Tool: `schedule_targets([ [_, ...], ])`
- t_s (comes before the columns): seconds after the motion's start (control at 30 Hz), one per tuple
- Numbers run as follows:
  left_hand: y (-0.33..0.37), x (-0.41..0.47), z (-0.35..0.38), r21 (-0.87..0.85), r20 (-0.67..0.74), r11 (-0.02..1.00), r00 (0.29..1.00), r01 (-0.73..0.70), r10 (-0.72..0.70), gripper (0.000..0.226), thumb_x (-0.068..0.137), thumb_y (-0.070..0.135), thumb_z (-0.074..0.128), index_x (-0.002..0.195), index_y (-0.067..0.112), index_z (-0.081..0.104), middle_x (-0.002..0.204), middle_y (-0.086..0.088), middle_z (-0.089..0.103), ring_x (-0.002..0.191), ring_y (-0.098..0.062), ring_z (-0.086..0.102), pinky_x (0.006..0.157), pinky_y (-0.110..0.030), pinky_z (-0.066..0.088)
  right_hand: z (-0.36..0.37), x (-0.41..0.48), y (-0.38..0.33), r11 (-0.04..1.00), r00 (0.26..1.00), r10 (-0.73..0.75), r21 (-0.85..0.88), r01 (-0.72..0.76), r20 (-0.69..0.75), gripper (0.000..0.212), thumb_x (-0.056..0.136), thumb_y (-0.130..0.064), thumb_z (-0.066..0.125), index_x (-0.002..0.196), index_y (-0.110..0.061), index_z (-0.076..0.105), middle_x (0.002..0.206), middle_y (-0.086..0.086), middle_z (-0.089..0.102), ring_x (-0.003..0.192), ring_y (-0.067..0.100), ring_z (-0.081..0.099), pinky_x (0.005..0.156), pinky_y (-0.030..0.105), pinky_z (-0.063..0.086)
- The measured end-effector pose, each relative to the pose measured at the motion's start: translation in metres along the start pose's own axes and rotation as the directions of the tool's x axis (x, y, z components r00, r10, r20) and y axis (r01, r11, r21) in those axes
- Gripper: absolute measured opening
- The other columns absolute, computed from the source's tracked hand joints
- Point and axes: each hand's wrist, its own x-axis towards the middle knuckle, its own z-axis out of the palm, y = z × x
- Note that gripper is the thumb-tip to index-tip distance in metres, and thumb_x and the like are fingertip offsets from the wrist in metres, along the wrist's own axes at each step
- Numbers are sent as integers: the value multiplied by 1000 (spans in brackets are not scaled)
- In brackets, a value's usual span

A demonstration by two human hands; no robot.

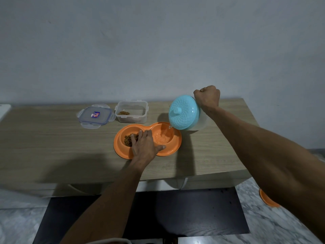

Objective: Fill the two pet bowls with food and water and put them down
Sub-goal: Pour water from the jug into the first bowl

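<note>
Judging from the layout, the task was taken to be well past halfway. One orange double dish (118, 147) was seen on the surface (52, 138), with its two bowls side by side. A heap of brown food (128, 139) was held in the left bowl (124, 132). Water (161, 139) was seen in the right bowl (168, 133), under the spout of one tipped jug (184, 112) capped in blue. The jug was clasped from behind by the right grip (207, 96), fingers curled tight; its handle was hidden. The left grip (144, 147) was laid flat on the dish between the bowls, fingers straight, with nothing held. One clear container (131, 118) with a little food left and one loose snap lid (95, 116) were counted behind the dish. Finishing the water and setting the dish down were judged to remain. One more orange piece (267, 199) was glimpsed on the floor (263, 226), mostly hidden.
</note>
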Motion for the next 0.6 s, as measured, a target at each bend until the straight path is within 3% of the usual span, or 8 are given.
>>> schedule_targets([
  [0.6, 2, -2, -2, -8, -11, 1000, 1000, 0, 0, 93, 80, 63, 65, 151, 12, 32, 156, -6, 38, 151, -28, 18, 120, -59, 5, 1, 3, -1, 1000, 1000, -15, -18, 15, 10, 36, 75, -11, 54, 45, -8, 34, 44, 6, 24, 50, 20, 23, 56, 35, 30],
])
